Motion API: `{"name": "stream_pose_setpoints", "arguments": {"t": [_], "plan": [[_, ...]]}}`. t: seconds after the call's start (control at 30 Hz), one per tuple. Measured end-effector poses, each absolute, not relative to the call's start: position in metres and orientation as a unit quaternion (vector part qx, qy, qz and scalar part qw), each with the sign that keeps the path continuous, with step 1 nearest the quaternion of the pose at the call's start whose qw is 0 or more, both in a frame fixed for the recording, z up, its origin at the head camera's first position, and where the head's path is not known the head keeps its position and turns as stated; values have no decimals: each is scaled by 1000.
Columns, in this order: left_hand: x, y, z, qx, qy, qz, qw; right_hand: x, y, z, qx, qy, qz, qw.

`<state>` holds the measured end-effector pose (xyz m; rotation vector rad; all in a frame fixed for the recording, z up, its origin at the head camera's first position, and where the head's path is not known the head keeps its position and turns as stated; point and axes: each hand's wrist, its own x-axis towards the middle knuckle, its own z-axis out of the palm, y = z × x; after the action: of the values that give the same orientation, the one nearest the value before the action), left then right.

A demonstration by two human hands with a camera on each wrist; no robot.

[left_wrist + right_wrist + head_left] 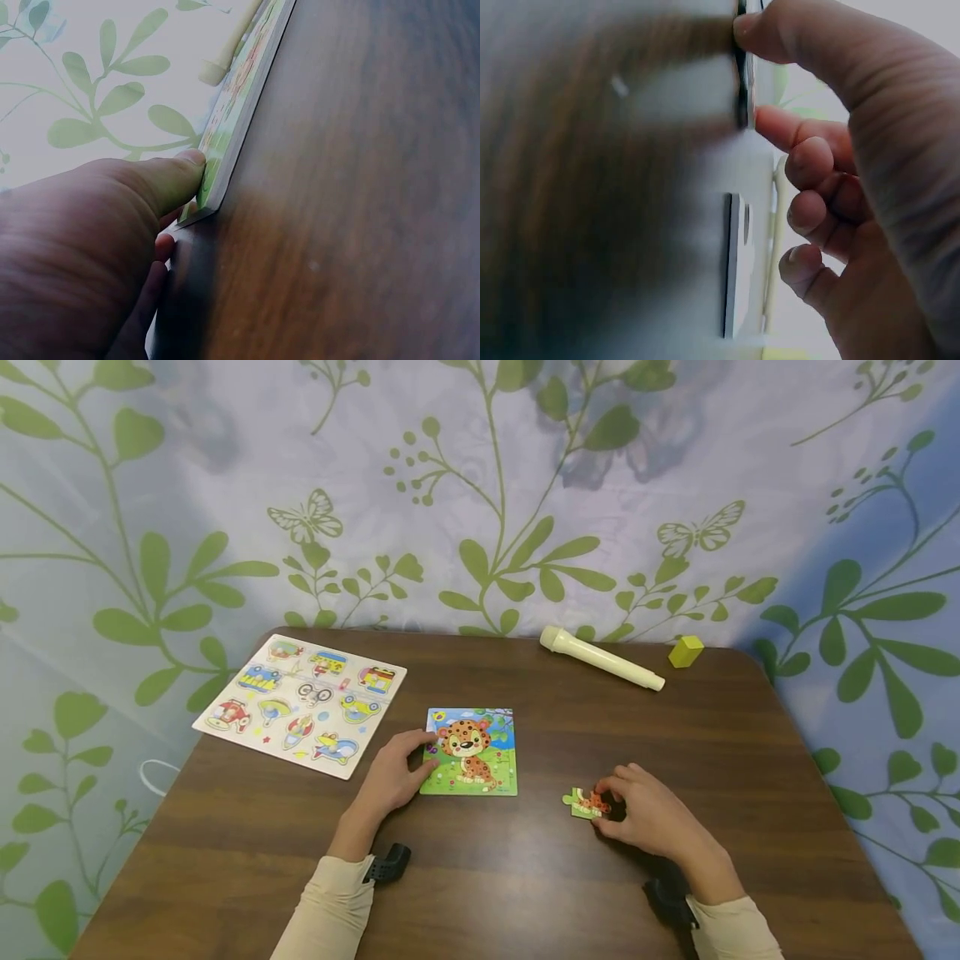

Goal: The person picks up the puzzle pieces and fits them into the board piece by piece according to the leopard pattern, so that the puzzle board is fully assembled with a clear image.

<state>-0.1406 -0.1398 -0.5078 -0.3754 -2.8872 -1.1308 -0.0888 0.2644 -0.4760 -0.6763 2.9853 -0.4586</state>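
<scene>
A square board [480, 752] printed with a spotted leopard cub lies flat on the table. At its left edge is my left hand [396, 768], with thumb and index finger touching it; the left wrist view shows the thumb [184, 169] on the board's near corner. To the right, my right hand [648, 810] pinches a green-and-orange jigsaw piece [581, 803] between thumb and index finger, at table level. In the right wrist view the other fingers [810, 210] are curled and hold nothing. A flat, light-coloured slab [735, 266] lies beyond them, its kind unclear.
A white peg puzzle board [300, 706] with vehicle pictures lies at the back left of the brown table [480, 877]. Near the back edge are a cream stick [603, 660] with a thicker end and a yellow block [686, 652]. Behind hangs a leaf-patterned cloth [450, 485].
</scene>
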Motion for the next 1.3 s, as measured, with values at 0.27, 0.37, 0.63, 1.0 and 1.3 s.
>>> {"name": "stream_pose_setpoints", "arguments": {"t": [0.27,0.37,0.63,1.0,1.3], "plan": [[-142,-137,-512,-127,-922,-365,15,-109,225,-468,-255,951,-176,25],[-142,-136,-512,-124,-926,-357,12,-122,196,-464,-292,938,-186,8],[-138,-125,-514,-153,-933,-327,18,-147,133,-466,-357,922,-151,-4],[-138,-125,-511,-152,-943,-297,12,-158,111,-472,-340,927,-152,36],[-137,-125,-511,-150,-946,-287,9,-156,109,-473,-315,932,-167,66]]}}
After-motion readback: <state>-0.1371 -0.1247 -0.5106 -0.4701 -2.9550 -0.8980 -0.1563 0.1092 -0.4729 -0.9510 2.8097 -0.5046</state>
